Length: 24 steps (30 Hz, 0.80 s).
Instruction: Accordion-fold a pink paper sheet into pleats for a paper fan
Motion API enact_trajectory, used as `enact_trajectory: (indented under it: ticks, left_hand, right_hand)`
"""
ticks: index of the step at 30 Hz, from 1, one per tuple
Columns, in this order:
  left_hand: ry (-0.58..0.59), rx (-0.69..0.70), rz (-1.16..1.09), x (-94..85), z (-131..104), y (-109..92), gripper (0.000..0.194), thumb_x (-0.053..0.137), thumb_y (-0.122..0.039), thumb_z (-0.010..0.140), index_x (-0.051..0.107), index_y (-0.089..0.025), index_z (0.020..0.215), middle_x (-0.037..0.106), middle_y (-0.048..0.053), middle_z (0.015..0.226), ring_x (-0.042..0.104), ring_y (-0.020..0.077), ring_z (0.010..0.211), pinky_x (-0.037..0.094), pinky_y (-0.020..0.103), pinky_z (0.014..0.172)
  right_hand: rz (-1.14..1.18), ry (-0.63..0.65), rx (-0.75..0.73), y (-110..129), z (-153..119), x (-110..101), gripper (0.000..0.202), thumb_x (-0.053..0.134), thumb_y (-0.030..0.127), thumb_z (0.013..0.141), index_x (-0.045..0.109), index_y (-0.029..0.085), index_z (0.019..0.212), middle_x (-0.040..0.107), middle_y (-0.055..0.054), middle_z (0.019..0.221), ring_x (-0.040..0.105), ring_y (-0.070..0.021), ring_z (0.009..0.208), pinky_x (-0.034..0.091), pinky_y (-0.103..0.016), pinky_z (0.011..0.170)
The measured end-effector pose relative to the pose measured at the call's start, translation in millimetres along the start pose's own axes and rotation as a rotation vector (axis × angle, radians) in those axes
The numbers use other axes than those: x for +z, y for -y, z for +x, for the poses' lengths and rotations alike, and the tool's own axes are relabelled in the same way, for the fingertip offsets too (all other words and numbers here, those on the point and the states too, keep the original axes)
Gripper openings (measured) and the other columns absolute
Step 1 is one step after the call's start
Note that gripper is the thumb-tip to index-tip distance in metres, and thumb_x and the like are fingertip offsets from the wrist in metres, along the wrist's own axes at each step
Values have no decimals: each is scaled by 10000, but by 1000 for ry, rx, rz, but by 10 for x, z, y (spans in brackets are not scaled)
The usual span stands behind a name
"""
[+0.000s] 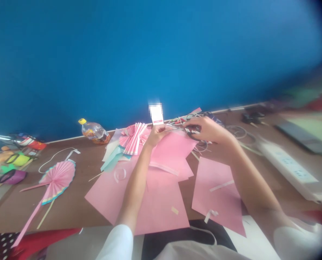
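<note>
Over the far part of the pink paper, my two hands are close together. My right hand is closed around dark-handled scissors, whose blades point left. Closed in a pinch, my left hand is beside the blade tips; what it holds is too small and blurred to make out. A pleated pink-and-white paper piece lies just left of my left hand. Another pink sheet lies under my right forearm, with white paper scraps on it.
A pink paper fan lies at the left, near a yellow-capped bottle tilted by the blue wall. Teal paper lies beside the pleats. Cables and a white power strip are at the right. Tape rolls are far left.
</note>
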State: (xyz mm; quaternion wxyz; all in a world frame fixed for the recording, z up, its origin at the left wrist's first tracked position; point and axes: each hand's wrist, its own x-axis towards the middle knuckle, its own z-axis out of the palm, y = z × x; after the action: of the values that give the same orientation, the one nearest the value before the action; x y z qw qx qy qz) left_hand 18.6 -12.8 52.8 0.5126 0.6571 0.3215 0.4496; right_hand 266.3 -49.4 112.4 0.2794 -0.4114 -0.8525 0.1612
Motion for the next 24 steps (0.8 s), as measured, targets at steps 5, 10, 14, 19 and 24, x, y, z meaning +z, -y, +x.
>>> enact_trajectory:
  ticks: [5,10,14,19,24]
  left_hand:
    - [-26,25,67,-77,-24,-11,309,732,-445,764,737,-136,784,705,47,782,618,147,707,458,263,655]
    - [-61,24,160,-225,-45,-31,344,696,-468,788,729,-126,794,703,50,815,605,151,753,445,270,720]
    - [10,12,189,-217,-42,-69,371,664,-478,815,738,-152,975,715,75,951,623,180,864,447,283,781]
    - [8,48,197,-161,-29,-103,346,634,-480,839,729,-161,931,698,65,923,615,179,880,447,290,818]
    - [72,20,206,-125,-34,-168,371,667,-489,814,727,-155,964,685,66,884,603,157,796,452,253,718]
  right_hand:
    - [76,-77,69,-47,-45,-74,317,665,261,735,706,195,1042,702,-53,887,569,-164,685,416,-289,642]
    - [170,-348,249,-191,-153,-260,409,719,420,776,655,165,1090,663,-77,847,527,-161,682,396,-302,614]
    - [223,-300,228,-189,-130,-252,418,740,421,748,665,180,1081,648,-52,808,528,-159,670,413,-298,607]
    - [223,-216,146,-75,-10,-33,374,720,396,724,706,174,1024,668,-44,821,582,-167,720,446,-282,629]
    - [590,-233,192,49,95,253,418,744,408,711,651,188,1055,708,-60,858,647,-184,731,515,-308,651]
